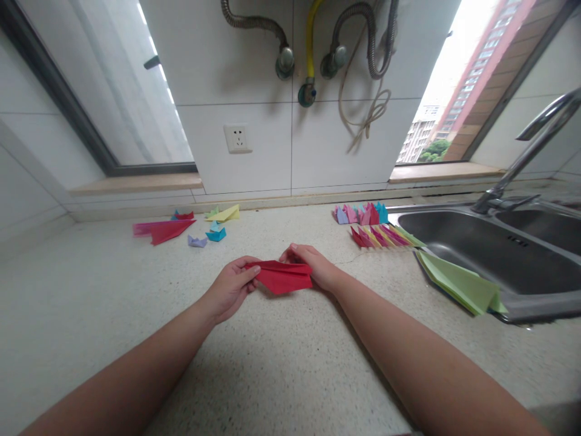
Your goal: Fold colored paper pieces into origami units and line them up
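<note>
A folded piece of red paper point(284, 280) is held between both hands just above the speckled counter point(272, 363). My left hand point(236, 284) pinches its left end, thumb on top. Around its right end is my right hand point(313, 263), its fingers behind the far edge and partly hidden by the paper. Small paper boats in blue point(216, 234) and lilac point(197, 241) sit beyond my left hand. Farther left lie red point(170, 230) and yellow point(226, 213) folded papers.
Right of centre, a row of small folded paper pieces point(363, 214) stands behind several striped paper planes point(384, 236). A large green paper plane point(460, 281) overlaps the rim of the steel sink point(535, 309). A tap point(503, 175) rises behind it. Hoses point(258, 23) hang along the tiled wall.
</note>
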